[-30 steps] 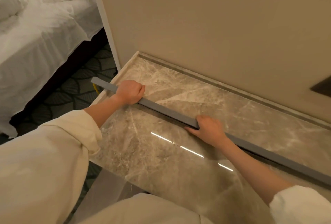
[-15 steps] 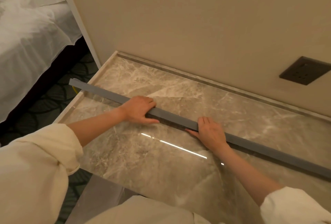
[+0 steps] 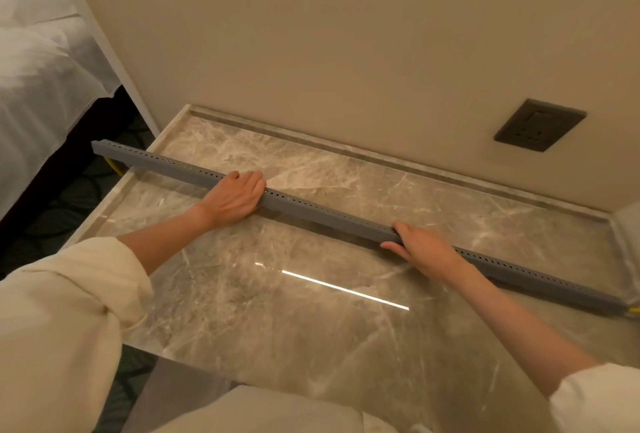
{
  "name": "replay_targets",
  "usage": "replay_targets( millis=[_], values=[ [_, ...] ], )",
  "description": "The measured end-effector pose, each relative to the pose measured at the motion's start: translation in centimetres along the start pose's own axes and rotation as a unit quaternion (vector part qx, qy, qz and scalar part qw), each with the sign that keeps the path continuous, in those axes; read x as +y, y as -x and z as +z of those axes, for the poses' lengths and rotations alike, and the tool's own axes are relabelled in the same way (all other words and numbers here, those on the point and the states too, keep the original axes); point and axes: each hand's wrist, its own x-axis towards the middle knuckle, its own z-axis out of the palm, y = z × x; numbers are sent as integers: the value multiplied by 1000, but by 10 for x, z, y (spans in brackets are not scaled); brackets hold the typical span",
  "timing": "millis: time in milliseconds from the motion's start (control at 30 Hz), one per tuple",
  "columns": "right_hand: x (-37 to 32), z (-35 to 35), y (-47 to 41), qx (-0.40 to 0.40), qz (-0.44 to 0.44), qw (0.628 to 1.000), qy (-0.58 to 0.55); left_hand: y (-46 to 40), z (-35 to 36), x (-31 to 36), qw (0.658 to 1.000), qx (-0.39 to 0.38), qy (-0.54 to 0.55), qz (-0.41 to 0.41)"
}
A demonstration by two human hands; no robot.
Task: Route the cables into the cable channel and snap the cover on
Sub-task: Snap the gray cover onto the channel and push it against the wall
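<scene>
A long grey cable channel [image 3: 329,214] with rows of small holes lies diagonally across the marble tabletop [image 3: 311,328], its left end overhanging the table's edge. My left hand [image 3: 235,197] rests flat on the channel left of its middle, fingers together, pressing on top. My right hand [image 3: 422,245] is laid over the channel further right, thumb on the near side. A yellow cable [image 3: 116,166] shows below the channel's left end, and a bit of yellow cable [image 3: 633,310] pokes out at the right end. The rest of the cable is hidden inside.
A beige wall stands behind the table with a dark wall socket [image 3: 538,124] at the right. A bed with white linen [image 3: 38,69] is at the left, across a strip of patterned carpet [image 3: 69,200]. The table has a raised rim [image 3: 381,159] at the back.
Both hands have slid to the right along the channel. My view has shifted right, bringing the whole wall socket and the channel's right end into view.
</scene>
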Motion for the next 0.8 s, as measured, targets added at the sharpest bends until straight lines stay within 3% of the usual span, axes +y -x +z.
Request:
replay_targets(
  millis=[67, 233, 567, 800],
  values=[
    [9, -7, -2, -16, 6, 1000, -17, -10, -1, -2, 1000, -1, -10, -15],
    [22, -22, -16, 53, 21, 998, 34, -42, -9, -4, 998, -13, 17, -62],
    [44, -25, -39, 70, 48, 996, 31, -60, -3, -31, 981, -16, 162, -107],
    [55, -25, -54, 70, 53, 995, 50, -72, -2, -53, 985, -73, 97, -121]
  ],
)
